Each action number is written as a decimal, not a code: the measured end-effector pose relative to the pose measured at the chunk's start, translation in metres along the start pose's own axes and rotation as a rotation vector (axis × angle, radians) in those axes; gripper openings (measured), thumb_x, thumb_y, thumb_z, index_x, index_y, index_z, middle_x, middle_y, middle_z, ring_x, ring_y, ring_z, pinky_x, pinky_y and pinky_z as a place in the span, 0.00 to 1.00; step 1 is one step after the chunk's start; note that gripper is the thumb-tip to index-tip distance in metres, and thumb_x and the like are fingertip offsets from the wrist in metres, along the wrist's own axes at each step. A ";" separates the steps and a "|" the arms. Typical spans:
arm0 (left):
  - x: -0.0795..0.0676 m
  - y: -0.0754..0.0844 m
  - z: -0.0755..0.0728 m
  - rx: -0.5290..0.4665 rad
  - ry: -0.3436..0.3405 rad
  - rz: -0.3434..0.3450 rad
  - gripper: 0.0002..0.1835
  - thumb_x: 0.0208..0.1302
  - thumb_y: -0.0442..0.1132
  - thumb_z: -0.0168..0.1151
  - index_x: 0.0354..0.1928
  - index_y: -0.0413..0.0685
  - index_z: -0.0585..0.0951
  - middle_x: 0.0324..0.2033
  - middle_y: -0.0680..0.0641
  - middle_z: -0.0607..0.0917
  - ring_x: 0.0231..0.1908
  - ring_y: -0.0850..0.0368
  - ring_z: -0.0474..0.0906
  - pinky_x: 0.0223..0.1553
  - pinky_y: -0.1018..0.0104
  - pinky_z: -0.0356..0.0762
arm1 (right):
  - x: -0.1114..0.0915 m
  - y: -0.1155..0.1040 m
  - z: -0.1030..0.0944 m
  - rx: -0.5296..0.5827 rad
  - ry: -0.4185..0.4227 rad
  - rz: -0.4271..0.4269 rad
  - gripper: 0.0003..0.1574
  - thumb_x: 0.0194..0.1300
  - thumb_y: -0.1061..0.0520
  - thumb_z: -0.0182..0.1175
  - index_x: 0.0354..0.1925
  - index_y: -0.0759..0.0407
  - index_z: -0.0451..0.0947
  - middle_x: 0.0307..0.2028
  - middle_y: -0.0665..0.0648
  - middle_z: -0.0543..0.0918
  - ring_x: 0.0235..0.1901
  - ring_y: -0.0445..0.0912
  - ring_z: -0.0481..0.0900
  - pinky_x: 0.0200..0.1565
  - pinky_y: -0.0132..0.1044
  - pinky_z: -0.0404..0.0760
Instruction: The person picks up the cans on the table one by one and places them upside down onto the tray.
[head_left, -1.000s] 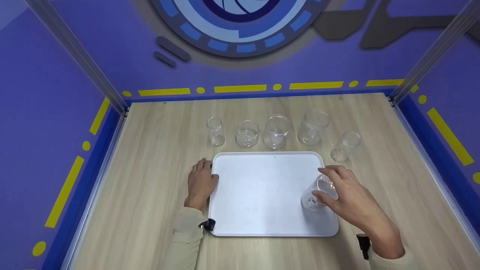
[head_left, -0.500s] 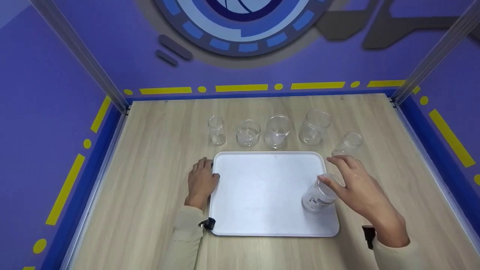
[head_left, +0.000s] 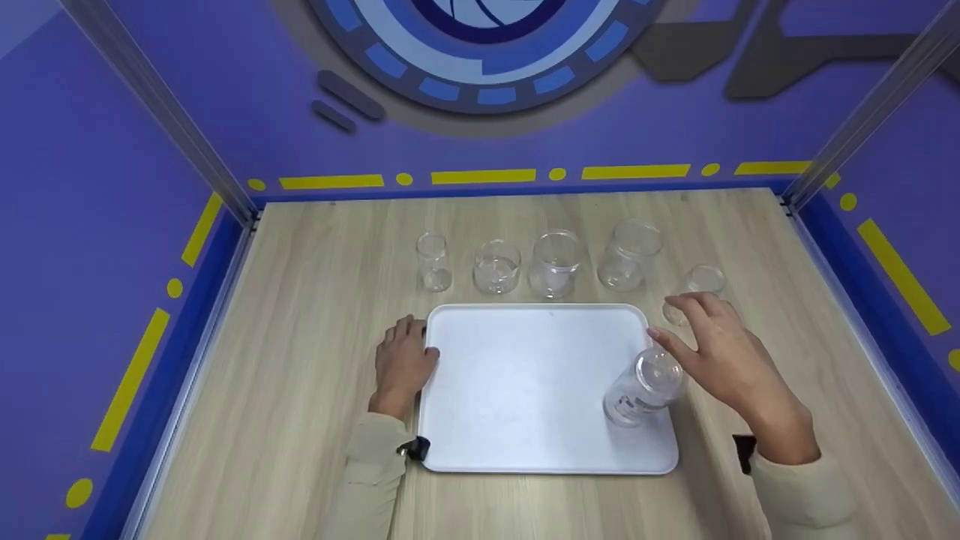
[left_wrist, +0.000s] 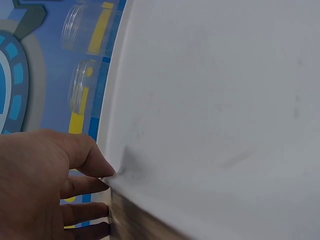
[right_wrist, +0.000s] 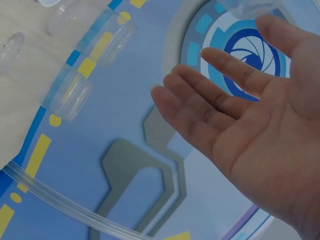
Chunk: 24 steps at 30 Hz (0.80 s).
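A white rectangular tray (head_left: pixel 525 390) lies on the wooden table. My left hand (head_left: pixel 403 364) grips its left rim; in the left wrist view the thumb and index finger (left_wrist: pixel 85 186) pinch the edge near a corner. On the tray's right side stands a clear jar (head_left: pixel 637 394) with printing on its wall. My right hand (head_left: pixel 720 349), holding nothing, is above and right of that jar, its fingers loosely spread. Just behind the right hand is a narrow clear jar (head_left: pixel 706 279), partly covered by the fingers.
Behind the tray, several clear jars stand in a row: a slim one (head_left: pixel 433 262), a short one (head_left: pixel 496 268), a wider one (head_left: pixel 555 264) and a tall one (head_left: pixel 630 255). Blue printed walls (head_left: pixel 480 142) enclose the table (head_left: pixel 315 285) at the back and sides.
My right hand has let go of the jar on the tray and moved back and to the right, toward the narrow jar. The left hand stays at the tray's rim.
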<state>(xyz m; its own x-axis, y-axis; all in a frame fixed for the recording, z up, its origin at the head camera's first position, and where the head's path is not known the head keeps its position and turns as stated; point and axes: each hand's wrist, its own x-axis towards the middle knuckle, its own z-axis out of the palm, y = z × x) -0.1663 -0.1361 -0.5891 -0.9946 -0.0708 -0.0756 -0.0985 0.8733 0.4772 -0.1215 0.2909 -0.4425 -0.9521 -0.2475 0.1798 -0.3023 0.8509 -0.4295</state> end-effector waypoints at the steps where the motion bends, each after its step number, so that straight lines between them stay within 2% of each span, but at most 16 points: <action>1: 0.000 0.000 0.000 0.001 0.001 0.001 0.28 0.73 0.41 0.63 0.72 0.39 0.75 0.75 0.34 0.68 0.75 0.36 0.62 0.74 0.40 0.60 | 0.002 0.002 0.000 -0.002 0.009 -0.005 0.34 0.74 0.51 0.69 0.67 0.71 0.73 0.64 0.76 0.73 0.65 0.72 0.70 0.58 0.73 0.72; 6: 0.000 0.001 -0.001 0.017 -0.007 -0.009 0.29 0.73 0.42 0.63 0.72 0.39 0.74 0.75 0.35 0.68 0.75 0.37 0.62 0.74 0.40 0.60 | 0.009 0.011 0.000 -0.007 0.036 -0.007 0.33 0.74 0.52 0.69 0.66 0.71 0.74 0.63 0.76 0.74 0.64 0.73 0.71 0.56 0.74 0.73; 13: 0.000 0.002 -0.001 0.020 -0.012 -0.017 0.29 0.73 0.41 0.63 0.72 0.39 0.74 0.75 0.35 0.67 0.75 0.37 0.62 0.74 0.42 0.60 | 0.020 0.026 0.000 -0.020 0.024 0.052 0.32 0.76 0.53 0.66 0.67 0.72 0.72 0.66 0.77 0.71 0.65 0.75 0.68 0.57 0.76 0.72; 24: -0.002 0.001 -0.003 0.001 0.008 0.017 0.28 0.72 0.40 0.64 0.71 0.39 0.75 0.74 0.34 0.69 0.74 0.36 0.63 0.72 0.40 0.62 | 0.033 0.046 0.005 -0.036 0.073 0.061 0.31 0.75 0.54 0.66 0.65 0.73 0.73 0.63 0.79 0.72 0.62 0.75 0.70 0.51 0.75 0.74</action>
<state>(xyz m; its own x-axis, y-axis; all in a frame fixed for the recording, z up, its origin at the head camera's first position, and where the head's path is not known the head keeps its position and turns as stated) -0.1641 -0.1367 -0.5860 -0.9964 -0.0598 -0.0601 -0.0813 0.8747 0.4779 -0.1673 0.3197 -0.4605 -0.9623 -0.1612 0.2190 -0.2406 0.8799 -0.4097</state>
